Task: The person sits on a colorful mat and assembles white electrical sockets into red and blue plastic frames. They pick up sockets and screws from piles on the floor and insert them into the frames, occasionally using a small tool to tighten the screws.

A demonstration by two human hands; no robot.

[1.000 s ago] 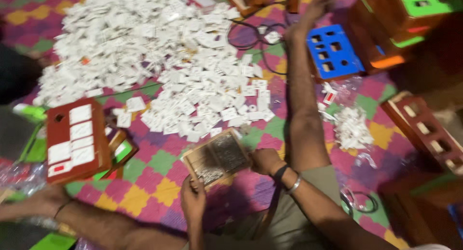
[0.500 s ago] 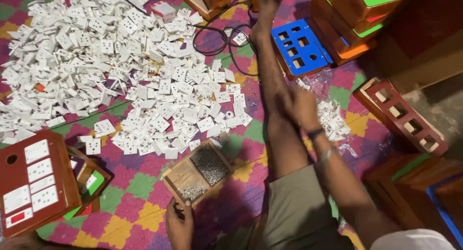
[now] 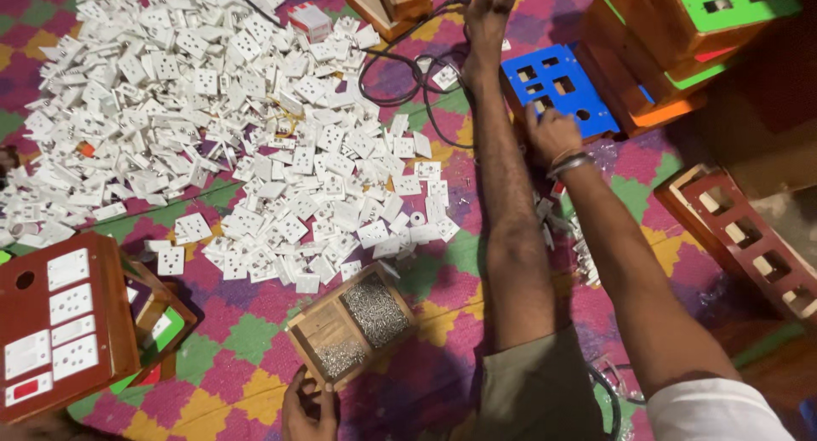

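Left hand (image 3: 308, 404) down at the near edge, cut off by the frame, fingers curled onto the near corner of the small wooden tray (image 3: 351, 325) and gripping it. Tray sitting tilted on the chequered mat (image 3: 247, 377), split into compartments, heaped with tiny silvery screws (image 3: 374, 309), too fine to pick out singly. Right hand (image 3: 551, 133) stretched far out to the blue plate (image 3: 559, 89) with its square cut-outs, palm down, fingers spread on its near edge; touching, but hard to say whether anything is pinched underneath. Wrist banded with a bracelet (image 3: 568, 163). Bare leg (image 3: 502, 177) running far up the middle, hiding part of the mat and the blue plate's left edge. Left of it, a wide spill of white socket pieces (image 3: 255, 126), overlapping too thickly to count. Brown switchboard (image 3: 59, 322) at near left, clipped by the edge. Red-brown slotted frame (image 3: 749, 237) at right, half in shadow. Black cable (image 3: 408, 71) looping at far centre, ends lost under the pile.
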